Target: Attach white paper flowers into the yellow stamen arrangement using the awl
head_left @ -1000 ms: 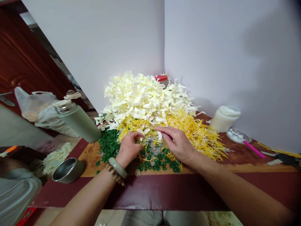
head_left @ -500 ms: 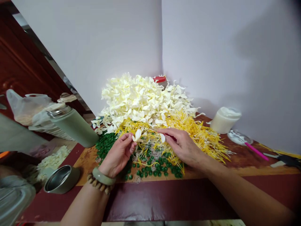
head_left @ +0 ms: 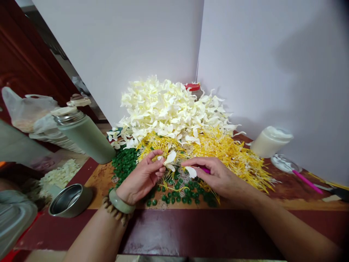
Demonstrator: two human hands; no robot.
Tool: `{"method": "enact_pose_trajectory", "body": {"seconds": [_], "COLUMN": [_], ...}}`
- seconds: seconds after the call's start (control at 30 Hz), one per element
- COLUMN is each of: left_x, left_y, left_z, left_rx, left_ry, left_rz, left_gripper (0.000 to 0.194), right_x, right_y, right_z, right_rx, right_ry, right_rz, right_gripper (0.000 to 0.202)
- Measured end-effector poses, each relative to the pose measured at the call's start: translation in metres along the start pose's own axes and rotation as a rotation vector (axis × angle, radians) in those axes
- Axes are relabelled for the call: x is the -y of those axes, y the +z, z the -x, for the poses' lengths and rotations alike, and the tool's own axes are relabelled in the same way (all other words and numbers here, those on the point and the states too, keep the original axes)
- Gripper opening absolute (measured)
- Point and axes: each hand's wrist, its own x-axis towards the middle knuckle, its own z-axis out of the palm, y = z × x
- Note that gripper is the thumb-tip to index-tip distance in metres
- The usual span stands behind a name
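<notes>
Underneath white petals [head_left: 166,105], red-brown table [head_left: 163,231]; pale walls [head_left: 122,43] behind.

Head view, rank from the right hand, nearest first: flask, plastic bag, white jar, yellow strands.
Nearest to the right hand first:
1. Yellow strands: right beside it.
2. White jar: off to the right.
3. Flask: across on the left.
4. Plastic bag: far left, past the flask.

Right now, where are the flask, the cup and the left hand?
Flask [head_left: 88,140]: head view, middle of its body.
Cup [head_left: 82,202]: head view, outer wall.
Left hand [head_left: 141,182]: head view, middle of the hand.
</notes>
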Motion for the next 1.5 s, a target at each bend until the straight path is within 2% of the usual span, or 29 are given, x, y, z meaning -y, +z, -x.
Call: {"method": "enact_pose_trajectory", "body": {"seconds": [0.13, 0.27, 0.37, 0.53, 0.67, 0.8, 0.93, 1.07, 1.3, 1.5], "left_x": [0.003, 0.005, 0.005, 0.006, 0.006, 0.006, 0.006, 0.004, 0.004, 0.005], "left_y": [0.001, 0.003, 0.006, 0.007, 0.008, 0.009, 0.007, 0.006, 0.004, 0.006], "left_z": [-0.001, -0.002, -0.001, 0.0, 0.001, 0.0, -0.003, -0.003, -0.001, -0.001], "left_rx": [0.022, -0.034, -0.067, -0.001, 0.032, -0.007, -0.042, -0.073, -0.025, -0.008], "left_ry": [0.04, 0.045, 0.024, -0.052, -0.036, -0.04, 0.017, 0.02, -0.025, -0.001], "left_rz": [-0.028, -0.061, -0.043, -0.141, -0.16, -0.094, -0.032, 0.008, 0.031, 0.004], "left_gripper": [0.014, 0.006, 0.01, 0.011, 0.013, 0.011, 0.01, 0.01, 0.013, 0.007], "right_x": [-0.002, 0.002, 0.005, 0.001, -0.001, 0.003, 0.005, 0.006, 0.007, 0.006], "right_y": [0.002, 0.003, 0.002, 0.004, 0.009, 0.012, 0.015, 0.015, 0.016, 0.017], "right_z": [0.0, 0.0, 0.0, -0.001, -0.001, 0.001, 0.003, 0.003, 0.004, 0.004], "right_rx": [-0.009, -0.021, -0.039, -0.049, -0.081, -0.139, -0.161, -0.184, -0.194, -0.195], "right_ry": [0.0, -0.017, -0.031, -0.089, -0.15, -0.216, -0.263, -0.282, -0.306, -0.293], "right_rz": [-0.033, -0.035, 0.018, 0.055, 0.118, 0.189, 0.24, 0.267, 0.277, 0.278], "right_gripper": [0.027, 0.03, 0.032, 0.03, 0.03, 0.029, 0.026, 0.026, 0.026, 0.026]}}
